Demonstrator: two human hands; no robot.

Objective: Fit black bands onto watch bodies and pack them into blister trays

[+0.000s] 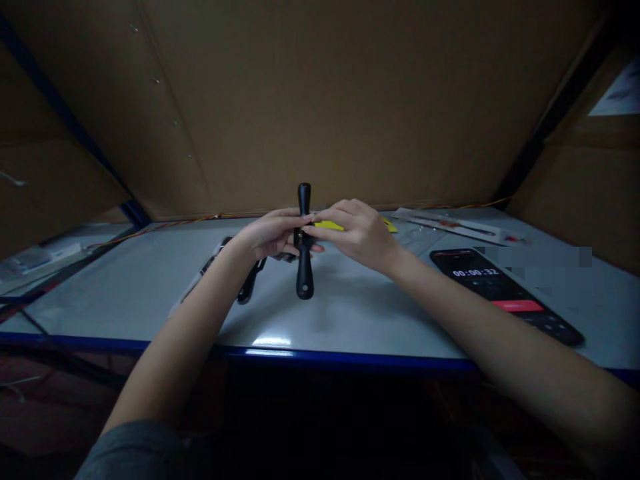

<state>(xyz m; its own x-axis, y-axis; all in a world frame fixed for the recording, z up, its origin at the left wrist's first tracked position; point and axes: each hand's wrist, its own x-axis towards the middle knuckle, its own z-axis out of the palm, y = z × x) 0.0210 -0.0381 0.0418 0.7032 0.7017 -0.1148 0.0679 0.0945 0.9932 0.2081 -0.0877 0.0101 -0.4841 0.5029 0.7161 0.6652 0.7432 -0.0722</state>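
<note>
A black two-handled tool that looks like a spokeshave (305,277) is held above the table, its handles pointing away from me and toward me. My left hand (270,233) grips its middle from the left, with fingers reaching under it. From the right, my right hand (357,233) closes its thumb and fingers on the same middle part. What small part the right fingertips press is hidden. Behind my left wrist lies another black-handled item (246,290), partly covered by the arm.
A phone (463,263) showing a running timer lies on the right, beneath my right forearm. Behind my hands are a yellow sheet (390,225) and clear plastic packets (455,227). Cardboard walls (350,100) close off the back. A blue edge (320,359) borders the table (360,327).
</note>
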